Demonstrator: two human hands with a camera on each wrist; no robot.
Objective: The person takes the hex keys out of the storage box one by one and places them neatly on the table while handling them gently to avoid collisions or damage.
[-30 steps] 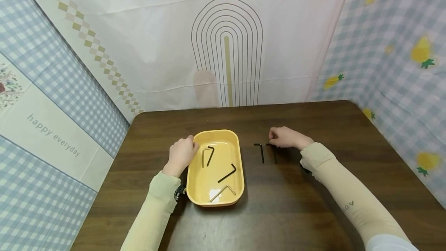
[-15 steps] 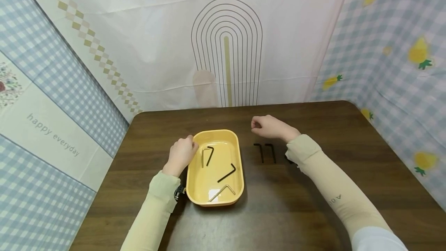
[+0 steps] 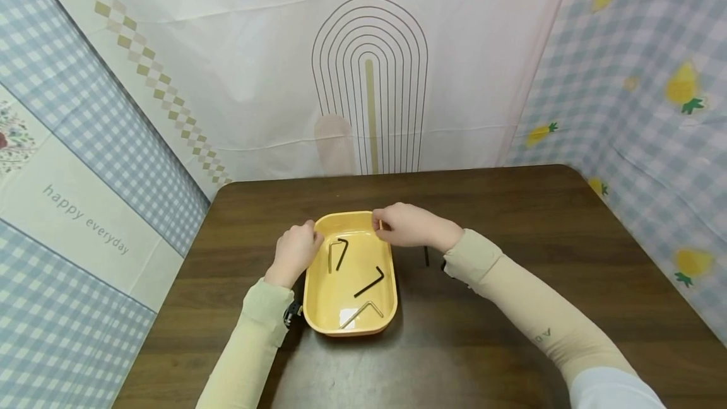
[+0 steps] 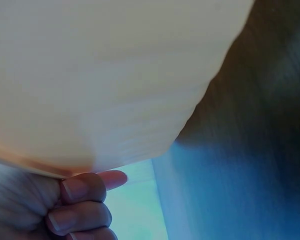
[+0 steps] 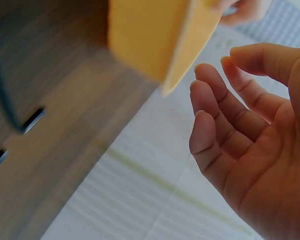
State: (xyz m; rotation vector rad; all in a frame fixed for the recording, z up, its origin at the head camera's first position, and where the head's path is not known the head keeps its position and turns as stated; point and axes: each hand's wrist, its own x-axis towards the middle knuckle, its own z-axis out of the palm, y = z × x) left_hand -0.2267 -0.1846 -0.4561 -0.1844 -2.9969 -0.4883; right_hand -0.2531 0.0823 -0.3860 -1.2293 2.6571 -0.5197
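My left hand (image 3: 295,251) grips the left rim of a yellow tray (image 3: 329,298); its curled fingers (image 4: 80,215) show under the rim in the left wrist view. Over the tray's far right corner hovers my right hand (image 3: 411,226), its fingers loosely bent and nothing between them. Inside the tray lie two black hex keys (image 3: 372,283) and two gold hex keys (image 3: 361,313), one of each near the far left. Two more black hex keys rest on the table to the right, mostly hidden by my right hand and sleeve; their ends (image 5: 34,120) show in the right wrist view.
The dark wooden table (image 3: 483,346) ends at a white patterned cloth (image 3: 255,68) behind. Checked cloth (image 3: 642,125) hangs at the right side, and more at the left.
My right hand has left the two black hex keys on the table, risen, and swung left to the tray's far right corner. The left hand and the tray have stayed put.
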